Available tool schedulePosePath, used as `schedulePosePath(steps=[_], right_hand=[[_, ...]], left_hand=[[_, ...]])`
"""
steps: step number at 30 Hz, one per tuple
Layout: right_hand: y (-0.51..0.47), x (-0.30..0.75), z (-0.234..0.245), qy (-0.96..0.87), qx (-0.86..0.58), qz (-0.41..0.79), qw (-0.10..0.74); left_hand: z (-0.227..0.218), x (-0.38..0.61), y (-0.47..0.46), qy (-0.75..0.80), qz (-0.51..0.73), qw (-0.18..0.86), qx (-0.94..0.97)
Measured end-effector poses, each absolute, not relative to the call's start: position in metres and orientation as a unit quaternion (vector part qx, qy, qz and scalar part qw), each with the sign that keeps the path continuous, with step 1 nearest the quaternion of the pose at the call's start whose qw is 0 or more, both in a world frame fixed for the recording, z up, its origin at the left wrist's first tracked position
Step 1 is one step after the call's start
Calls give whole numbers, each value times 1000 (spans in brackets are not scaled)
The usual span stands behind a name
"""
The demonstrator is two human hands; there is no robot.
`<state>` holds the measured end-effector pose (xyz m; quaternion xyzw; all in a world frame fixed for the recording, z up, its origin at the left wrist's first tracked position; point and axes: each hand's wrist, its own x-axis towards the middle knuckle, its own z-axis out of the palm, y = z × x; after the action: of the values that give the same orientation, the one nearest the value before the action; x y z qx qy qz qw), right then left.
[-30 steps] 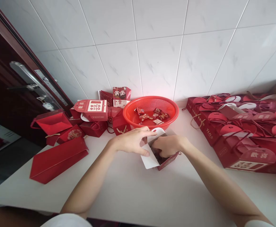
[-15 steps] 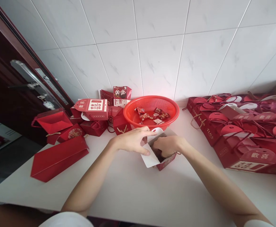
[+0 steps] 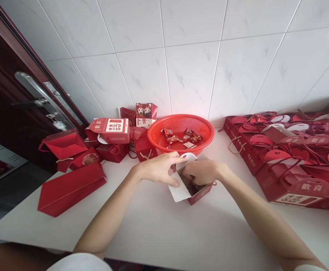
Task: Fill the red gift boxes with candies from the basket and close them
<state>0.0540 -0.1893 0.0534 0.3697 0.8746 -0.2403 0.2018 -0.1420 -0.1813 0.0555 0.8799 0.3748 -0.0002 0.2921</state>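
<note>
In front of the basket stands a small red gift box (image 3: 199, 197), its white-lined flaps (image 3: 179, 190) folded out. My left hand (image 3: 160, 167) grips its left side, the thumb lying over a flap and the fingers reaching to the back flap. Down inside the box goes my right hand (image 3: 202, 171); its fingers are bent and the tips are hidden among dark contents that I cannot make out. Just behind is a red plastic basket (image 3: 209, 138) with several red-wrapped sweets (image 3: 173, 139) on its bottom.
Many closed red gift boxes (image 3: 282, 180) with cord handles crowd the right of the white table (image 3: 153, 233). More boxes (image 3: 115, 130) are piled at the left, near an open red box (image 3: 65, 146) and a long red one (image 3: 72, 188). A tiled wall and a door border the table.
My right hand has shifted slightly within the box, showing a little more of the dark contents. My left hand keeps its place on the box.
</note>
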Motion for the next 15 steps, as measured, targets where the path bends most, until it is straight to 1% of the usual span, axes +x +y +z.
schedulePosePath(steps=[5,12,15], right_hand=[[-193,64,63,904,385,-160,87],[-197,65,69,902,404,-149,47],[-194,65,68,901,393,-179,41]], left_hand=[[56,-140,-182,386,8,303,872],[56,-138,-182,391,3,302,869],[56,-138,-183,392,5,299,870]])
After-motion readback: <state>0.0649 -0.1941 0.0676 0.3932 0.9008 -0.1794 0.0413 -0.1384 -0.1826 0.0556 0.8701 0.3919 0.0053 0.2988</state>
